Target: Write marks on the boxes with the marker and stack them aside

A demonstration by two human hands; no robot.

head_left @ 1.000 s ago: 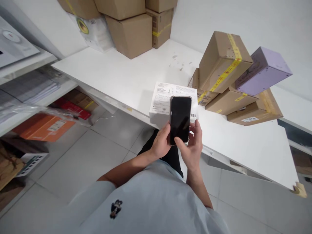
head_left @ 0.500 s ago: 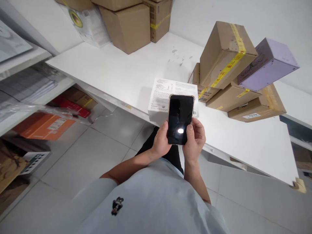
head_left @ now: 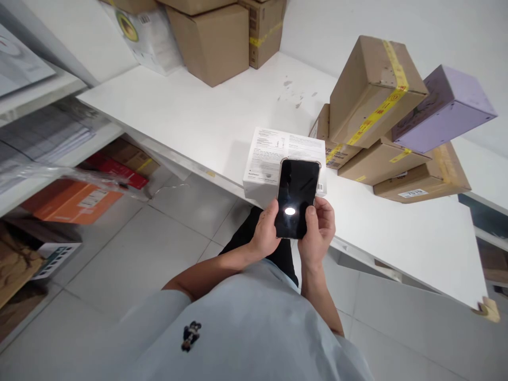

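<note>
A smartphone (head_left: pixel 298 190) with a dark screen and a clear-edged case is held upright in front of me. A bright reflection shows low on its glass. My left hand (head_left: pixel 265 233) closes on its lower left edge, and my right hand (head_left: pixel 317 230) grips the lower right edge with the thumb along the side. Beyond the phone, a white printed box (head_left: pixel 264 153) lies on the white table (head_left: pixel 190 121). The phone covers part of this box's right half. Most of the fingers of my left hand are hidden.
Stacked cardboard boxes (head_left: pixel 375 95) and a lilac box (head_left: pixel 452 111) stand on the table's right part. More cardboard boxes (head_left: pixel 222 45) sit at the back left. Left of me are shelves with papers (head_left: pixel 43 137) and an orange box (head_left: pixel 75 201). A table corner (head_left: pixel 486 309) juts out at right.
The phone has tilted slightly to the right at its top, and its glare has shifted left. Both hands keep their hold. The boxes sit slightly further right in view.
</note>
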